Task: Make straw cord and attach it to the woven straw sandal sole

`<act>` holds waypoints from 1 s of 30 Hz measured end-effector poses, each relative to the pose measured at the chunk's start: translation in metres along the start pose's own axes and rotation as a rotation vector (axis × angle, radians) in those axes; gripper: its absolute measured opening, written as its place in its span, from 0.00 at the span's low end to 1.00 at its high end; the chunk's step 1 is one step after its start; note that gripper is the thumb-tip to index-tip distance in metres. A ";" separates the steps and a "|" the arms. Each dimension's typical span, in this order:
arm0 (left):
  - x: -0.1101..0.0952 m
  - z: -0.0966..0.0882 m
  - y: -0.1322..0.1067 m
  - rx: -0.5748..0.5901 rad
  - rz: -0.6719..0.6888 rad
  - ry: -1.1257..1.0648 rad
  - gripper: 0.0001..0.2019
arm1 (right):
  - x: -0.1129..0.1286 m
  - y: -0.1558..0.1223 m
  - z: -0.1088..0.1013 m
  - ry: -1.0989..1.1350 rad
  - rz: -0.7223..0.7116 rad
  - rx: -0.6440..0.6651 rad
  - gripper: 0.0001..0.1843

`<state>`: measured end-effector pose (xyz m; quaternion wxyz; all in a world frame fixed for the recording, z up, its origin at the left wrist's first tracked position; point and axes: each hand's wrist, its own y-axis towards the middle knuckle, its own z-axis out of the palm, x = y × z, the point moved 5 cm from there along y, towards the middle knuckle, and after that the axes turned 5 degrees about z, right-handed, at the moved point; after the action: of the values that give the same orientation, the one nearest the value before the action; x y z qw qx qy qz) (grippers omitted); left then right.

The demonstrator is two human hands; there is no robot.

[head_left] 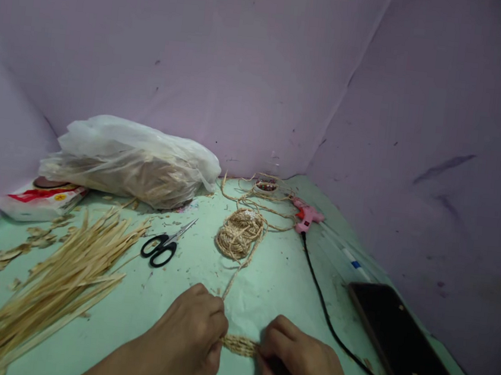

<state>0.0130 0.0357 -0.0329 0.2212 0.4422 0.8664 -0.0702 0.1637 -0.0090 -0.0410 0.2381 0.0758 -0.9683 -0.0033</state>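
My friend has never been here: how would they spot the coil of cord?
On the green table, find the black-handled scissors and the pink glue gun. The coil of cord lies between them. Unlike the loose, flat straw strips, it is ropelike and wound into a bundle.

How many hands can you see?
2: the bare left hand at the left end of the small, tan braided-fibre piece, and the bare right hand at its right end.

A cloudy plastic bag [141,161] slumps against the purple wall [223,59], beside a red-and-white box [43,201]. Black-handled scissors [168,241] lie near loose pale strips [66,278] on the green surface [187,276]. To the right are a pink glue gun [306,216], its black cable [323,305] and a dark phone [407,353] dotted with scraps.
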 end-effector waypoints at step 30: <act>-0.004 -0.007 0.002 0.049 0.076 0.042 0.06 | 0.016 0.002 0.005 0.090 0.072 0.104 0.13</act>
<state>0.0145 0.0363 -0.0248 0.1947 0.4815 0.8513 -0.0737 0.1469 -0.0094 -0.0382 0.2771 0.0535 -0.9575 0.0589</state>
